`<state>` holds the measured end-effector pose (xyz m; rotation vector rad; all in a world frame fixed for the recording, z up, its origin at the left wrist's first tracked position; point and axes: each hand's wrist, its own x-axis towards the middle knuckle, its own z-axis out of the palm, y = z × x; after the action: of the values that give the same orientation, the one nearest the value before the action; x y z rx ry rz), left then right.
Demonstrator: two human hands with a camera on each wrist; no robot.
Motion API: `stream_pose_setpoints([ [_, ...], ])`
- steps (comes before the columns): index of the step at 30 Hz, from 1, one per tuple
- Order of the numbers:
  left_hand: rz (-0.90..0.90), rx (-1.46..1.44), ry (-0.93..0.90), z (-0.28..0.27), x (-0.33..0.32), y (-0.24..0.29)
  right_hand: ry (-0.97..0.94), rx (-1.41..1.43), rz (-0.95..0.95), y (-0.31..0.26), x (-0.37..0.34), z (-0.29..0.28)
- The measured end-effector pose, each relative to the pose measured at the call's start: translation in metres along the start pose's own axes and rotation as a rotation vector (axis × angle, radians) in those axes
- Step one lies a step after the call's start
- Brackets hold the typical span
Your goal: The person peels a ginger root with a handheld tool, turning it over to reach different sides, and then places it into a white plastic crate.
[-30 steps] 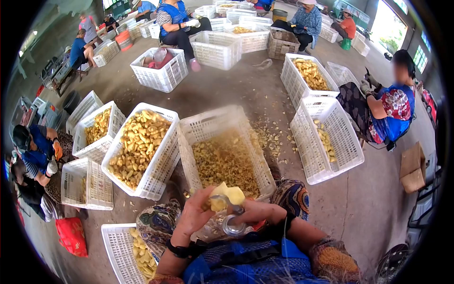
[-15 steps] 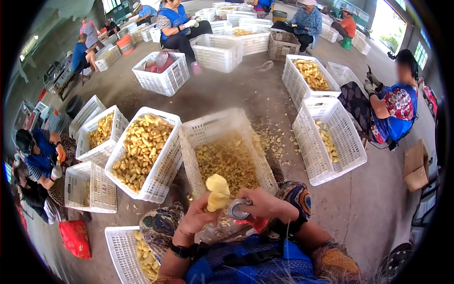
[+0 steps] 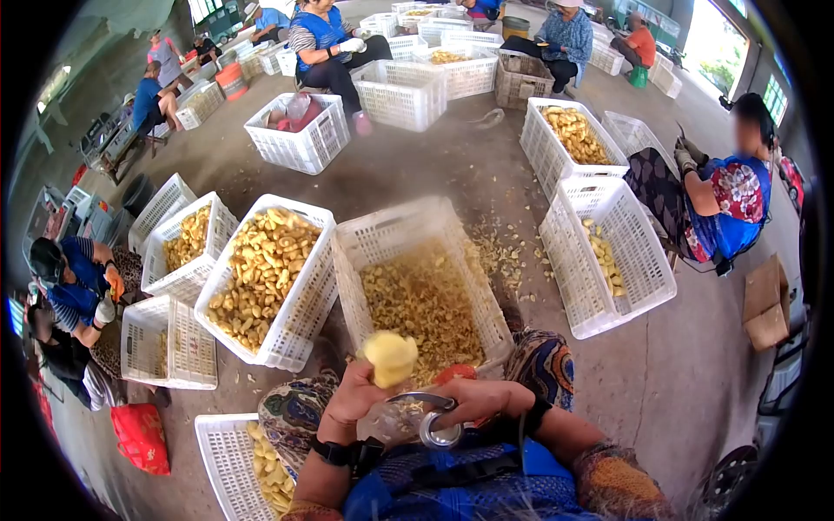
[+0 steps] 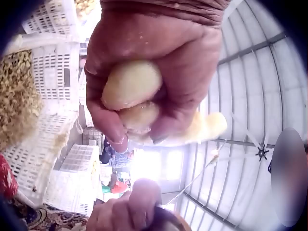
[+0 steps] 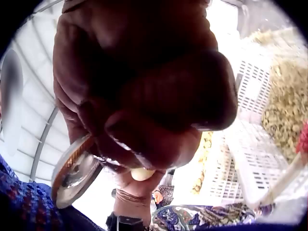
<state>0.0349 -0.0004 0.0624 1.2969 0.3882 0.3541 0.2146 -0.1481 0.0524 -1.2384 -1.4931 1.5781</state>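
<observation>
Ginger (image 3: 390,359) at lower centre — left hand (image 3: 354,399) curled round it, right hand (image 3: 488,398) gripping metal tool (image 3: 445,402); crate (image 3: 369,227) mid-frame.

Root (image 3: 389,358) left of tool (image 3: 423,398)

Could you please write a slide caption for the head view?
The left hand grips a pale root; the right hand holds a metal tool near a crate of scraps.

Text, labels, brands: none readable | numbers, signs: none readable
</observation>
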Motion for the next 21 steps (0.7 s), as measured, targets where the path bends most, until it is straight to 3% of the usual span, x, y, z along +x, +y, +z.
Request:
stream_pose_setpoints([
  [2,-0.162,-0.163,0.094,-0.003,-0.004,-0.007,0.167,-0.191,-0.043,-0.008,-0.001,0.001],
  [6,-0.086,-0.090,0.028,-0.001,-0.006,-0.001,0.686,-0.827,-0.122,-0.029,-0.001,0.002],
  [12,-0.108,-0.073,0.030,0.006,-0.009,-0.001,0.785,-1.079,-0.167,-0.031,0.009,0.002],
  [18,-0.205,0.143,0.131,0.011,-0.007,-0.016,0.797,-1.053,-0.078,0.006,0.019,-0.017],
  [21,-0.252,0.097,0.175,0.018,-0.006,-0.022,0.795,-0.958,-0.036,0.014,0.020,-0.014],
])
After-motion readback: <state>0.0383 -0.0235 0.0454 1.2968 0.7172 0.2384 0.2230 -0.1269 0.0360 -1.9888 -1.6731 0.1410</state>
